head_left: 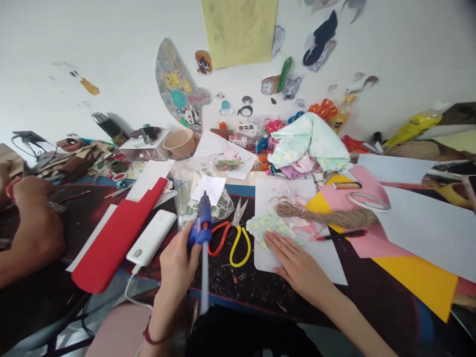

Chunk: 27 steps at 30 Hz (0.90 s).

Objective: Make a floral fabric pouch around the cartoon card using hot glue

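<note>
My left hand (178, 260) is wrapped round a blue glue gun (203, 218), whose nozzle points away from me; a long pale glue stick (205, 277) trails out of its back end. Flat on a pale green, yellow-patterned piece of fabric (266, 225) lies my right hand (288, 255), fingers stretched out. Under that fabric is a white sheet of paper (265, 258). Between my hands rest scissors (238, 223) with one red and one yellow handle, blades apart. A hank of brown twine (327, 215) and a red pen (341, 236) lie just beyond my right hand.
To the left are a white power bank (152, 238) with a cable and folded red card (119, 238). Another person's arm (31, 228) rests at the far left. Bundled fabric (316, 141) sits at the back; pink and yellow sheets (416, 277) cover the right.
</note>
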{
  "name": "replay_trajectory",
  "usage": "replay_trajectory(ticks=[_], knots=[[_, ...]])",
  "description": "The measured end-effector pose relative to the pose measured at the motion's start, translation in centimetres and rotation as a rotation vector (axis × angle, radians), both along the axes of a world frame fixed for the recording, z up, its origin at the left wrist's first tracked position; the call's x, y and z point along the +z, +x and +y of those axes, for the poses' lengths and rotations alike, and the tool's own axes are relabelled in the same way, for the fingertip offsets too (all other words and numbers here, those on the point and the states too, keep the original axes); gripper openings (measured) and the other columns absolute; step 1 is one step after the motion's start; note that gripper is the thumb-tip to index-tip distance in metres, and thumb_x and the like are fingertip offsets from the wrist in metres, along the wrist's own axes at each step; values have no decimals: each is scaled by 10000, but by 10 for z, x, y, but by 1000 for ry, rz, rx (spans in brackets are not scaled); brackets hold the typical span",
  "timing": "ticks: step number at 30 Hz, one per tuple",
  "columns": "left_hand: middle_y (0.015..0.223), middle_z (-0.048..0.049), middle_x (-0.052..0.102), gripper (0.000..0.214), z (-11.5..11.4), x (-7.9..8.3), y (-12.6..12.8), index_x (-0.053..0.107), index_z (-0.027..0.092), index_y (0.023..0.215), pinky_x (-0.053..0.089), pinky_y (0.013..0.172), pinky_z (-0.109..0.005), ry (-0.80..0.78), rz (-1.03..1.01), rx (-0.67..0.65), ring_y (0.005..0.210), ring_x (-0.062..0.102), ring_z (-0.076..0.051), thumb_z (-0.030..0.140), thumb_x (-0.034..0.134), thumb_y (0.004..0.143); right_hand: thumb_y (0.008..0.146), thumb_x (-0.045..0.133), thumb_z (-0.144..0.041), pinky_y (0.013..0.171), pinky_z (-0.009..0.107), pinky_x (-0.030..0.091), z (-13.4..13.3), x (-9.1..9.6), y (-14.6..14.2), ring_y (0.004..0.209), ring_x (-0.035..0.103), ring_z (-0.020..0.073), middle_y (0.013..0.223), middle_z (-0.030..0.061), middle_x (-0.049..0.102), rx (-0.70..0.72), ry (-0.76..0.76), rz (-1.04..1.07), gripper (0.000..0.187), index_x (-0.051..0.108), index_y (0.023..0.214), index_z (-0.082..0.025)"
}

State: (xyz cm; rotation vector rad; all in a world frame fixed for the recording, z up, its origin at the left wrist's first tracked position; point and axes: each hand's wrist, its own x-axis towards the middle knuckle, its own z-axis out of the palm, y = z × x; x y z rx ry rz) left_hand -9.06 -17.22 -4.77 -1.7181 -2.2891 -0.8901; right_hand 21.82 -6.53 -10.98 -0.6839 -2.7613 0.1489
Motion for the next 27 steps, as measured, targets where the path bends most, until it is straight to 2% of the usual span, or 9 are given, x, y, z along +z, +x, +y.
replay_trajectory(ticks=[2, 3, 6, 10, 14, 17, 22, 24, 27], knots=[[1151, -151, 711, 420, 24, 2, -12, 533, 129, 1350, 521, 845, -348, -133, 232, -43, 1016, 673, -269, 363, 423, 1020, 1024, 448, -312, 1117, 504, 500, 1, -3, -2, 1444, 428, 298, 1603, 141, 356, -2, 14, -2, 755, 10, 1621, -165], [1137, -155, 710, 425, 36, 1, -16, 519, 121, 1356, 519, 836, -356, -190, 333, -24, 989, 666, -271, 371, 401, 1032, 1022, 452, -312, 1107, 506, 509, 1, -5, -3, 1439, 436, 300, 1597, 146, 367, -1, 20, 1, 763, 3, 1620, -159], [1053, -168, 696, 430, 66, -6, -23, 517, 88, 1347, 498, 821, -394, -244, 400, -3, 951, 624, -304, 359, 396, 1036, 1015, 467, -334, 1098, 503, 520, 1, -5, -3, 1435, 442, 299, 1590, 147, 380, 0, 22, 7, 783, 4, 1620, -151], [990, -153, 661, 385, 88, -20, -30, 555, 85, 1293, 472, 824, -401, -280, 434, -4, 928, 586, -305, 327, 423, 1025, 1008, 477, -337, 1098, 484, 525, -1, -4, -1, 1433, 446, 294, 1587, 144, 389, -6, 33, 18, 790, 20, 1622, -142], [1032, -152, 638, 408, 94, -31, -37, 546, 100, 1344, 457, 842, -402, -305, 451, 16, 960, 573, -309, 320, 445, 1016, 993, 509, -348, 1068, 492, 550, -1, -6, 0, 1399, 493, 313, 1560, 161, 437, -41, 51, 56, 788, 90, 1623, -127], [1099, -170, 624, 449, 93, -34, -39, 514, 111, 1407, 449, 854, -421, -314, 453, 55, 986, 572, -323, 322, 428, 1020, 988, 531, -279, 1060, 464, 559, 2, -7, 0, 1341, 563, 301, 1491, 146, 539, -69, 94, 111, 671, 275, 1592, -141], [1248, -215, 595, 544, 85, -28, -34, 419, 86, 1489, 434, 868, -473, -311, 450, 95, 1082, 552, -382, 365, 406, 1022, 933, 568, -52, 924, 415, 623, 10, -3, -2, 1116, 716, 292, 1197, 156, 746, -4, 309, 216, 330, 668, 1246, -77], [1269, -217, 595, 583, 81, -24, -33, 405, 91, 1499, 431, 875, -477, -307, 451, 108, 1097, 551, -390, 418, 419, 1017, 911, 573, -11, 891, 406, 626, 12, 2, -3, 1039, 744, 286, 1103, 142, 777, 11, 255, 279, 266, 717, 1120, -91], [1278, -206, 607, 591, 75, -19, -33, 438, 118, 1478, 429, 877, -471, -305, 465, 123, 1102, 558, -390, 471, 448, 1004, 922, 588, -66, 844, 379, 625, 15, 11, -5, 925, 766, 252, 998, 91, 797, -95, -9, 455, 188, 730, 1004, -158]])
